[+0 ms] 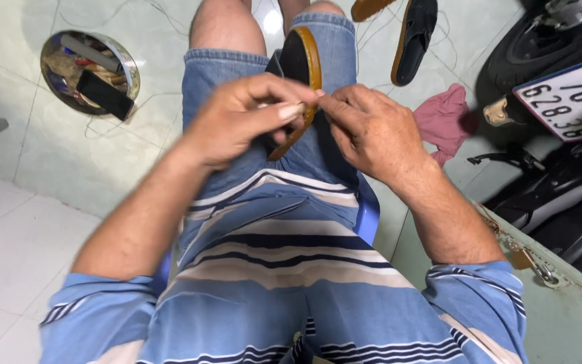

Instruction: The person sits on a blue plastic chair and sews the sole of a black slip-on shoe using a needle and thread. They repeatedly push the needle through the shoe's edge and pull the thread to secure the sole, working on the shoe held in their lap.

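1. The sandal (302,64) lies on the person's lap, between the thighs, sole edge turned up toward the camera. Resting on the denim shorts (331,145) steadies it and brings the rim close to both hands.
2. The left hand (237,118) is curled nearly closed, thumb and fingers pinched at the sandal's tan rim; the right hand (372,131) is likewise pinched, fingertips meeting the left's at the same spot. Whether a needle or thread sits between them I cannot tell.
3. The sandal has a dark, matte footbed and a smooth tan band around its long oval edge; it looks like leather or rubber.
4. A matching sandal (413,37) lies on the floor (69,162) ahead, well apart, strap side visible, with thin pale threads strewn about it.
5. A round shiny metal tin (127,64) at the left holds tools and a black strap, within reach.
6. A crumpled pink rag (446,118) lies at the right, just beside a motorbike (560,189) with dark glossy panels.
7. The floor is pale, glazed tile.
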